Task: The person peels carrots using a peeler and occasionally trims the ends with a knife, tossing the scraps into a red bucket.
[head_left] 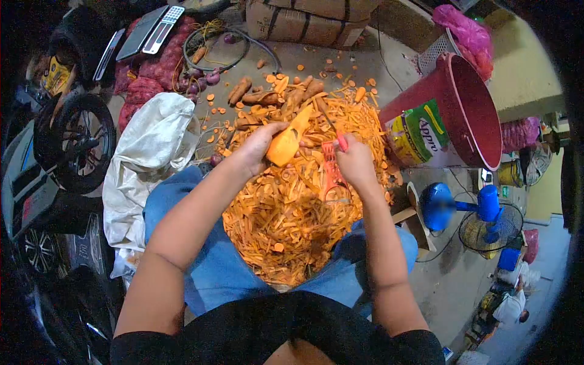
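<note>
My left hand (pixel 258 146) is closed around a thick peeled carrot (pixel 283 149), its narrow end pointing away from me. Closed too, my right hand (pixel 356 163) grips a knife with a red handle (pixel 342 143), the thin blade slanting up toward the carrots. Against the inner side of that hand's fingers is an orange-red peeler (pixel 330 165) with a slotted handle and a looped end. Both hands are over a large heap of carrot peelings (pixel 286 225) between my knees. Unpeeled carrots (pixel 261 98) lie at the far edge of the heap.
A dark red bucket (pixel 420 100) lies tipped at the right. A white sack (pixel 149 146) is by my left knee, with red net bags (pixel 146 91) and a scale (pixel 152 30) behind it. Carrot slices dot the floor. A motorbike wheel (pixel 85 143) stands left; a person (pixel 511 307) is far right.
</note>
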{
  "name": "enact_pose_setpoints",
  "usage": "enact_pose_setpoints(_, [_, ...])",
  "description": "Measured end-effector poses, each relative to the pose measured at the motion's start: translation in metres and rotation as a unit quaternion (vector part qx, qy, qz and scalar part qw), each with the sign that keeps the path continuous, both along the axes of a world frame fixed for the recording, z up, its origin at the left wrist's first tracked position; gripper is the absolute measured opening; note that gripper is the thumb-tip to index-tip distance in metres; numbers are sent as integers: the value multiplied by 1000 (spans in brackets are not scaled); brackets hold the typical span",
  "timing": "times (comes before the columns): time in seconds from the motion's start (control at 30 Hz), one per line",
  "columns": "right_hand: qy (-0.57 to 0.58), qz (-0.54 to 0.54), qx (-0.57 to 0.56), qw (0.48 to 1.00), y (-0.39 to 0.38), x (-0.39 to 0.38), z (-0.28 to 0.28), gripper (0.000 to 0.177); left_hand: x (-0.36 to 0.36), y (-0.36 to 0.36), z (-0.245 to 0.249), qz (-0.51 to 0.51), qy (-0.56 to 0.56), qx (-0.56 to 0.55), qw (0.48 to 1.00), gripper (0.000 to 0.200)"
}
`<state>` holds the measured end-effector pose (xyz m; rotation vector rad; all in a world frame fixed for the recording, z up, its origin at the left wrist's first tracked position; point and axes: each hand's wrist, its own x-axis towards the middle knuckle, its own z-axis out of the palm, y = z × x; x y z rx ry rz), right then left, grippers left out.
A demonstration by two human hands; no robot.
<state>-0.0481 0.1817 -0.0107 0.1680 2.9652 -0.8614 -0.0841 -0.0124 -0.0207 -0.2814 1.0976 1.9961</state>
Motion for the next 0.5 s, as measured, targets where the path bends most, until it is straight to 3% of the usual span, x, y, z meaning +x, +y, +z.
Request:
enact_pose_setpoints(0.07, [4, 5, -26, 1000, 0, 3, 0, 17, -8, -2, 1, 16, -5, 5, 1000, 34])
enact_pose_setpoints(0.27, [34, 13, -37, 999, 10, 4, -5, 23, -45, -42, 33, 301, 110, -38, 947, 31])
enact_pose_setpoints(0.3, [34, 13, -38, 999, 10, 5, -2, 23, -50, -53, 32, 304, 127, 55, 943, 32])
enact_pose_setpoints(0.4, [-9, 13, -23, 1000, 8, 8, 7, 17, -64, -78, 30, 395, 111, 75, 909, 32])
enact_pose_setpoints(0.5, [-9, 20, -26, 999, 9, 11, 8, 17, -67, -93, 24, 395, 106, 115, 905, 32])
